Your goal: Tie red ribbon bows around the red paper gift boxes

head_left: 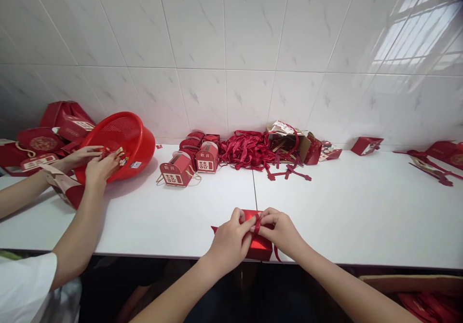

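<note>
A shiny red box (261,248) lies at the front edge of the white table, under both hands. Around its middle runs a dark red ribbon (257,225), gathered at the top. My left hand (231,238) pinches the ribbon from the left side. From the right, my right hand (282,229) pinches it too, fingertips close to the other hand's. One ribbon end sticks out left of my left hand, and another hangs down at the box's right side. The fingers partly hide the knot or loop.
A heap of red ribbons (248,149) lies by the wall, beside an open carton (289,144). Small red gift boxes (177,169) stand left of it. At left, a co-worker's hands (96,164) reach into a red plastic basket (144,144). An open box (415,284) sits below the table at right.
</note>
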A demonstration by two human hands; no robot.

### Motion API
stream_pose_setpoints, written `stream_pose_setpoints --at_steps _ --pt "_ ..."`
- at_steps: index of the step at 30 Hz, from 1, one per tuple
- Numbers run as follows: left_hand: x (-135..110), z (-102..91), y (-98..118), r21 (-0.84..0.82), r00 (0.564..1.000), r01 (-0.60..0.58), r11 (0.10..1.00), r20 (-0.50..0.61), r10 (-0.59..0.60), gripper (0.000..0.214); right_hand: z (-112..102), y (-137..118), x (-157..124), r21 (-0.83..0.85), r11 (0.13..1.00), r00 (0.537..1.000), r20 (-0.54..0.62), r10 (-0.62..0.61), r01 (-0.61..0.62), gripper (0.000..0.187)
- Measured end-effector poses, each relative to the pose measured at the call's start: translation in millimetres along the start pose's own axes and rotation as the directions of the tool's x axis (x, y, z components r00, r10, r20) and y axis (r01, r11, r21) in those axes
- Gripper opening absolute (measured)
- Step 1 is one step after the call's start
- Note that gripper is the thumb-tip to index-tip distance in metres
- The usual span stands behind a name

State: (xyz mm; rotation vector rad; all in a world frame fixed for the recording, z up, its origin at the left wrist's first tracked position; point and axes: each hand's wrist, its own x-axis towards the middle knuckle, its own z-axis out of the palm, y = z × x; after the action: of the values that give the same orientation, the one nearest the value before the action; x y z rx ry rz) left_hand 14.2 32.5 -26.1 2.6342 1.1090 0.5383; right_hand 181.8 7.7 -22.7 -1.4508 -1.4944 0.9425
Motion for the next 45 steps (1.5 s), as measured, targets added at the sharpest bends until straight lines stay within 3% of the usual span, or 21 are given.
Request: stream_pose_setpoints --at_steps 6,11,18,24,30,32,34,37,39,45 --pt "-4 1.5 -8 0.000 0.991 -0.130 0.992 -0.025 0.130 0.036 -10 -1 6 -0.006 0.995 0.989 0.112 0.100 -0.100 0.009" --pt "-1 -9.8 -15 -0.061 0.948 -0.303 0.951 0.077 0.307 0.036 -16 0 11 0.017 0.986 0.956 0.247 0.157 -0.167 0.008" --pt "10 -7.4 -29 -0.292 0.924 -0.379 0.878 -0.069 0.376 0.025 -12 -5 12 -0.076 0.991 0.935 0.331 0.125 -0.106 0.009" --pt "8 -0.2 -32 -0.475 0.957 -0.287 0.832 -0.119 0.263 0.017 -14 -7 12 -0.074 0.997 0.922 0.383 0.061 -0.035 0.011" --pt "7 -40.7 -40 -0.394 0.985 -0.128 0.910 0.056 0.163 0.019 -30 -7 8 -0.308 0.951 0.985 0.167 0.038 0.015 0.012" --pt "7 -49.8 -41 -0.334 0.989 -0.106 0.937 0.065 0.135 0.016 -31 -6 6 -0.350 0.936 0.988 0.151 0.027 0.028 0.011" --pt "8 -50.4 -38 -0.356 0.991 -0.098 0.929 0.053 0.125 0.013 -29 -4 4 -0.363 0.929 0.987 0.159 -0.019 0.077 0.011" --pt "10 -41.4 -30 -0.517 0.989 -0.060 0.854 0.086 0.122 0.010 -23 -1 4 -0.372 0.915 0.984 0.141 -0.109 0.155 0.013" --pt "10 -35.9 -29 -0.557 0.988 -0.017 0.830 0.117 0.099 0.017 -23 1 4 -0.396 0.898 0.980 0.125 -0.154 0.191 0.015" --pt "5 -36.1 -47 -0.201 0.999 0.027 0.979 0.024 -0.022 0.024 -35 1 0 -0.552 0.811 0.974 0.008 -0.227 0.194 0.013"
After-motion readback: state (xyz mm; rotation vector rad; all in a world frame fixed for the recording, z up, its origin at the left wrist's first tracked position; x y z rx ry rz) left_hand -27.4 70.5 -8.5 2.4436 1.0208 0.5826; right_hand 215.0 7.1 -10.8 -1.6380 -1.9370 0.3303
